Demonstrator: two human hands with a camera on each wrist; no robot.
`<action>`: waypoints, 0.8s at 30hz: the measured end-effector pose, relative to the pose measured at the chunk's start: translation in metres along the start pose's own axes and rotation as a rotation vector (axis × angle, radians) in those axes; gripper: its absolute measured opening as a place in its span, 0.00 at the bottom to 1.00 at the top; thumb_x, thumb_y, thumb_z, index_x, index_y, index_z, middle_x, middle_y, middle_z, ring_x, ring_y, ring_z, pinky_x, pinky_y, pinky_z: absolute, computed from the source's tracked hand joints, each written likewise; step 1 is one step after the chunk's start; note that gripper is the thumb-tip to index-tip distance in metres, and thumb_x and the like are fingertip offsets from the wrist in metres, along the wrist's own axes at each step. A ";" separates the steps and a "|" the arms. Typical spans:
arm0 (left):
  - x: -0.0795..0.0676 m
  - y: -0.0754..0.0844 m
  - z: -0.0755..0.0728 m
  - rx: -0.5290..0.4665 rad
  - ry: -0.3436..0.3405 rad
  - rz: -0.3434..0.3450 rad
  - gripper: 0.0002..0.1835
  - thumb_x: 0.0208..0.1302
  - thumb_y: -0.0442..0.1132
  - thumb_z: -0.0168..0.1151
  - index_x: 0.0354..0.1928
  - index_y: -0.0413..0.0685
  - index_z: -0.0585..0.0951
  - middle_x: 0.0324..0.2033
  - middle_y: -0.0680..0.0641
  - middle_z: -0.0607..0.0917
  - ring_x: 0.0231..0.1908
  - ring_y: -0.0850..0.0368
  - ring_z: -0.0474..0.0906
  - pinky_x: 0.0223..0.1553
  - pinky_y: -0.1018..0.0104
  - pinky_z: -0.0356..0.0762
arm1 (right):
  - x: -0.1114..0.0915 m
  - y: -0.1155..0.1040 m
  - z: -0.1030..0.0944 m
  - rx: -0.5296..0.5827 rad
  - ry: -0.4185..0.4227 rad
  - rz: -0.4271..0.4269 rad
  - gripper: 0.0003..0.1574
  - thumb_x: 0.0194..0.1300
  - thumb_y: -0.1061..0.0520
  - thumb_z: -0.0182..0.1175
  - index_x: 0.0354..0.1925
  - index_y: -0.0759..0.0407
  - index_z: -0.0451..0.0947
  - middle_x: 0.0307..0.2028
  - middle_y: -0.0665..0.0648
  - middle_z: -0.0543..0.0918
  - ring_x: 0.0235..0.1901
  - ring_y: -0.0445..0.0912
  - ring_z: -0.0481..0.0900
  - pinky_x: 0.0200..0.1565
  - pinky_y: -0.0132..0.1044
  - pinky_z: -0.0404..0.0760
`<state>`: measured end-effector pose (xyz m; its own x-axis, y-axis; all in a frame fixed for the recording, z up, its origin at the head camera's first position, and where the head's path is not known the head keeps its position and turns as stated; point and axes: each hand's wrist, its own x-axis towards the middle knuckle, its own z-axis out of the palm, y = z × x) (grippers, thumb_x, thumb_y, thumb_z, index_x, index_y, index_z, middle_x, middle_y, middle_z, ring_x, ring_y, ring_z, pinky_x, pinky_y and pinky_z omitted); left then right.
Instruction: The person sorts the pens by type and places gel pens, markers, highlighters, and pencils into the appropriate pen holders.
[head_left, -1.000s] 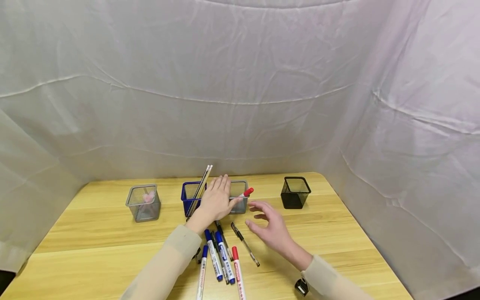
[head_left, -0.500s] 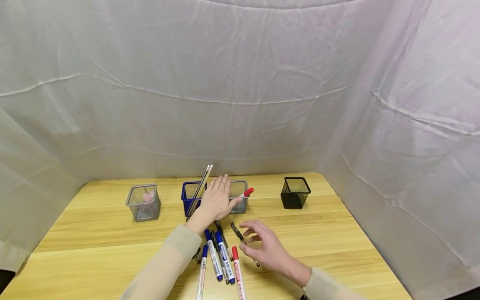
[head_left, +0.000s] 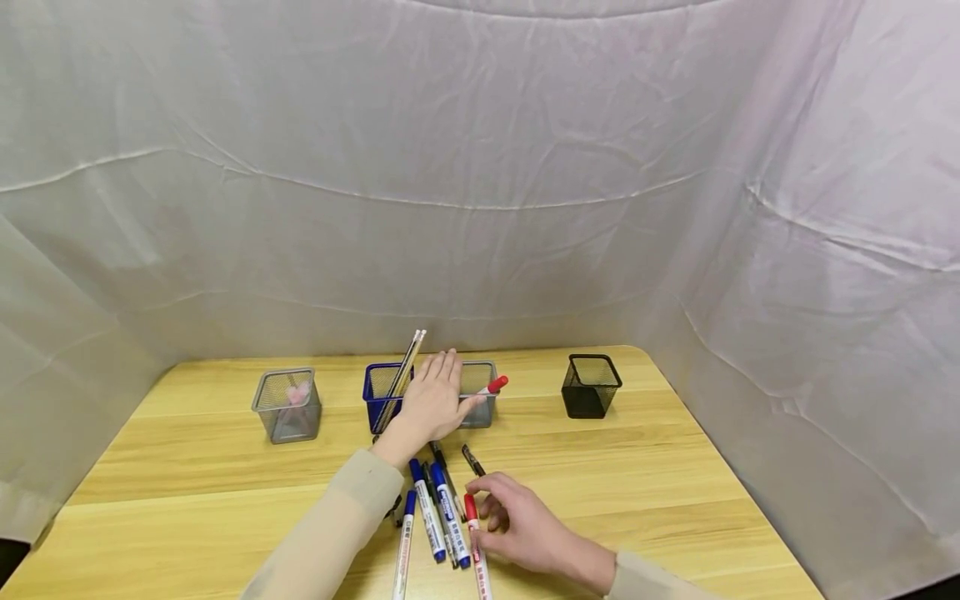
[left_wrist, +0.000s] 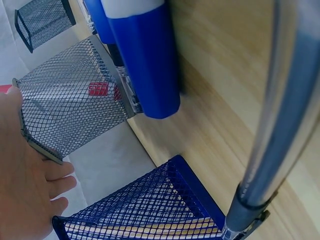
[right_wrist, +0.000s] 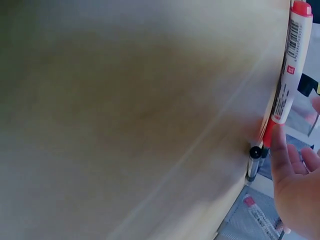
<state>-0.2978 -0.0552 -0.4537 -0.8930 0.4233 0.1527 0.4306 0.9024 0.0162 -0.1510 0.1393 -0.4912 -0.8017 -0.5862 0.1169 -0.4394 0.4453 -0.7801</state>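
In the head view my left hand (head_left: 431, 404) lies with fingers extended over a grey mesh pen holder (head_left: 477, 412) and beside a blue one (head_left: 375, 407) holding several pencils (head_left: 403, 375). Its thumb is at the grey holder's rim, by a red-capped marker (head_left: 492, 385) leaning inside. My right hand (head_left: 525, 525) is over the loose pens, fingers bent and apart. The thumb touches a red whiteboard marker (head_left: 477, 546) lying on the table, near its cap; the right wrist view shows this marker (right_wrist: 292, 65) close up. Part of a black-capped gel pen (head_left: 472, 458) is hidden behind this hand.
Several blue whiteboard markers (head_left: 448, 508) and pens lie in the middle of the wooden table (head_left: 187, 517). A grey mesh holder (head_left: 292, 421) with pink items stands left, a black mesh holder (head_left: 588, 400) right. Grey cloth (head_left: 480, 250) hangs around the table.
My right hand has moved down and slightly left, past the gel pen to the red marker on the table. The left hand stays where it was.
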 end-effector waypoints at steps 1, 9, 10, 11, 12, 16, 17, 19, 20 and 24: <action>0.000 0.000 0.000 0.000 0.002 0.001 0.50 0.77 0.71 0.37 0.81 0.36 0.54 0.80 0.37 0.56 0.80 0.41 0.51 0.81 0.49 0.44 | 0.000 0.000 0.000 -0.001 -0.007 0.004 0.35 0.63 0.59 0.74 0.65 0.64 0.74 0.48 0.55 0.80 0.39 0.39 0.81 0.42 0.30 0.86; -0.001 0.001 -0.002 0.010 0.010 0.005 0.49 0.77 0.71 0.37 0.81 0.35 0.56 0.80 0.37 0.57 0.80 0.41 0.52 0.81 0.49 0.45 | 0.000 0.001 0.003 -0.050 -0.047 -0.007 0.34 0.63 0.58 0.74 0.64 0.60 0.75 0.49 0.53 0.78 0.36 0.35 0.77 0.38 0.27 0.83; -0.001 0.000 -0.002 0.013 0.007 0.004 0.50 0.77 0.71 0.37 0.81 0.36 0.55 0.80 0.37 0.57 0.80 0.41 0.52 0.81 0.49 0.44 | 0.000 0.001 0.003 -0.056 -0.046 -0.007 0.34 0.62 0.58 0.75 0.64 0.60 0.75 0.49 0.52 0.77 0.36 0.35 0.77 0.38 0.27 0.83; -0.001 0.000 -0.002 0.013 0.006 0.004 0.50 0.77 0.71 0.36 0.81 0.36 0.55 0.80 0.37 0.57 0.80 0.41 0.51 0.81 0.49 0.44 | 0.000 0.001 0.003 -0.062 -0.046 -0.007 0.34 0.62 0.58 0.75 0.64 0.60 0.75 0.50 0.52 0.77 0.36 0.35 0.77 0.38 0.26 0.83; -0.001 0.000 -0.002 0.013 0.005 0.004 0.49 0.77 0.71 0.36 0.81 0.35 0.55 0.80 0.37 0.56 0.80 0.41 0.51 0.81 0.49 0.44 | 0.000 0.001 0.003 -0.067 -0.045 -0.006 0.35 0.61 0.57 0.75 0.63 0.60 0.75 0.51 0.52 0.77 0.36 0.35 0.76 0.37 0.26 0.83; -0.001 0.000 -0.002 0.015 0.012 0.004 0.49 0.78 0.71 0.36 0.81 0.35 0.55 0.80 0.37 0.56 0.80 0.41 0.52 0.81 0.49 0.45 | 0.002 0.000 0.003 -0.090 -0.051 0.025 0.35 0.60 0.59 0.75 0.63 0.60 0.75 0.48 0.51 0.75 0.35 0.34 0.75 0.37 0.26 0.82; -0.001 0.000 -0.002 0.014 0.017 0.005 0.49 0.78 0.71 0.37 0.81 0.35 0.56 0.80 0.36 0.57 0.80 0.41 0.52 0.81 0.48 0.46 | 0.002 0.000 0.003 -0.100 -0.054 0.036 0.35 0.59 0.59 0.74 0.63 0.60 0.75 0.47 0.50 0.75 0.35 0.34 0.74 0.36 0.26 0.81; -0.001 0.000 -0.002 0.018 0.016 0.006 0.49 0.78 0.71 0.36 0.81 0.35 0.56 0.80 0.36 0.57 0.80 0.41 0.52 0.81 0.48 0.46 | 0.003 -0.001 0.003 -0.123 -0.060 0.062 0.36 0.58 0.60 0.74 0.64 0.58 0.75 0.45 0.48 0.73 0.34 0.33 0.73 0.35 0.25 0.80; -0.002 0.001 -0.002 0.018 0.010 0.006 0.49 0.78 0.71 0.36 0.81 0.35 0.55 0.80 0.37 0.56 0.80 0.41 0.52 0.81 0.48 0.45 | 0.003 -0.001 0.003 -0.138 -0.061 0.072 0.36 0.58 0.60 0.74 0.64 0.58 0.75 0.45 0.47 0.73 0.34 0.33 0.72 0.35 0.25 0.80; -0.002 0.001 -0.003 0.015 0.008 0.007 0.50 0.77 0.71 0.36 0.81 0.35 0.55 0.80 0.37 0.56 0.80 0.41 0.52 0.81 0.48 0.46 | 0.003 -0.002 0.004 -0.183 -0.062 0.093 0.36 0.57 0.60 0.74 0.64 0.56 0.75 0.44 0.45 0.73 0.34 0.32 0.71 0.33 0.25 0.77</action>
<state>-0.2950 -0.0556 -0.4515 -0.8888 0.4294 0.1604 0.4351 0.9004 0.0004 -0.1507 0.1343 -0.4918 -0.8182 -0.5749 0.0072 -0.4356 0.6117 -0.6604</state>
